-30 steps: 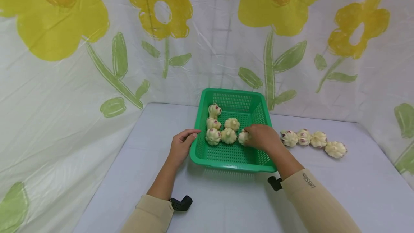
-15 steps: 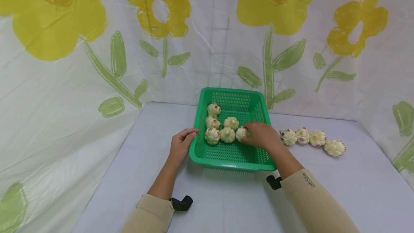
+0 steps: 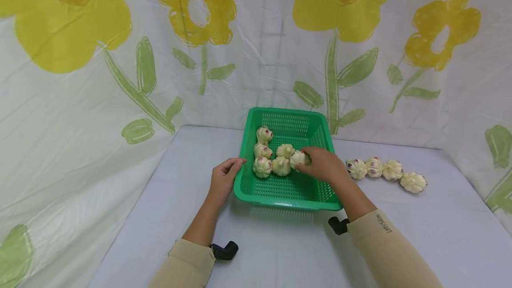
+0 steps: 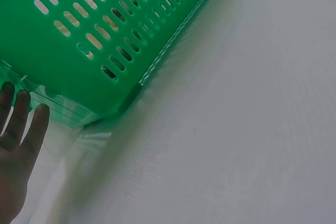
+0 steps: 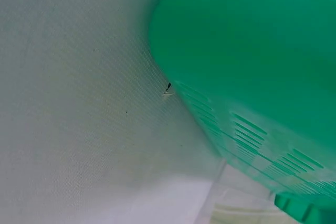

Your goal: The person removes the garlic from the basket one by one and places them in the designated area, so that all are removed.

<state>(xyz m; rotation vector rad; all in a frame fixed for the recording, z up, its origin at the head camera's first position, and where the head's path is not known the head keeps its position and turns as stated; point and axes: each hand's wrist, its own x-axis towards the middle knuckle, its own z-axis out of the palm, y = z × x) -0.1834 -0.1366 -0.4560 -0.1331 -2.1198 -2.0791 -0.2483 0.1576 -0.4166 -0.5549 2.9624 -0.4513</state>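
Note:
Inside the green plastic basket (image 3: 280, 204), my right hand (image 3: 322, 163) holds a garlic bulb (image 3: 298, 159) between thumb and fingers. That bulb is close to two other pale bulbs, a rear one (image 3: 285, 150) and a front one (image 3: 281, 166). Along the left side of the basket lie three bulbs with purple marks, such as the front-left bulb (image 3: 262, 167). My left hand (image 3: 224, 179) pinches the left rim with thumb and forefinger; in the left wrist view its other fingers (image 4: 37, 129) extend beside the outer wall. The right wrist view shows no hand.
Several more garlic bulbs lie in a row right of the basket, among them a middle bulb (image 3: 393, 170) and the rightmost bulb (image 3: 414, 182). The white-covered table (image 3: 276, 252) meets a flower-printed curtain (image 3: 240, 79) behind the basket.
My right hand has shifted slightly left and away from me with its garlic bulb, and more of that bulb now shows. The left hand stays at the rim; the other bulbs are unmoved.

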